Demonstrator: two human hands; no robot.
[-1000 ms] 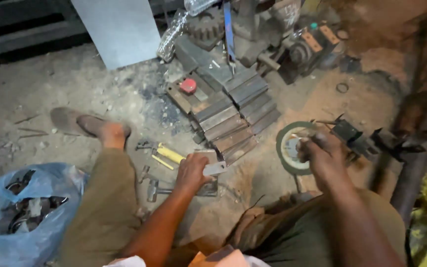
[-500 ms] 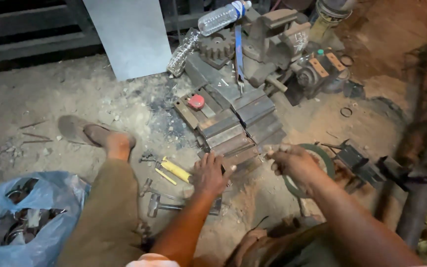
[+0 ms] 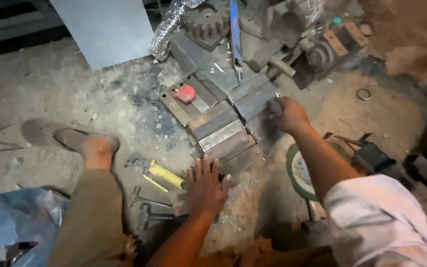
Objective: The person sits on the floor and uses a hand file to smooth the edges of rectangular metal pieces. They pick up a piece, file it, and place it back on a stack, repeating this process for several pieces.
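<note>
Closest in, a crumpled blue plastic bag (image 3: 11, 222) sits bottom left on the dirt floor (image 3: 50, 99). The left hand (image 3: 204, 190) lies flat, fingers (image 3: 208, 168) spread, fingertips touching the near edge of the stacked metal blocks (image 3: 223, 131); a yellow-handled screwdriver (image 3: 166, 176) lies just beside it. Further out, the right hand (image 3: 287, 114) curls its fingers closed on the stack's far right end. A red round cap (image 3: 186, 92) sits beyond.
</note>
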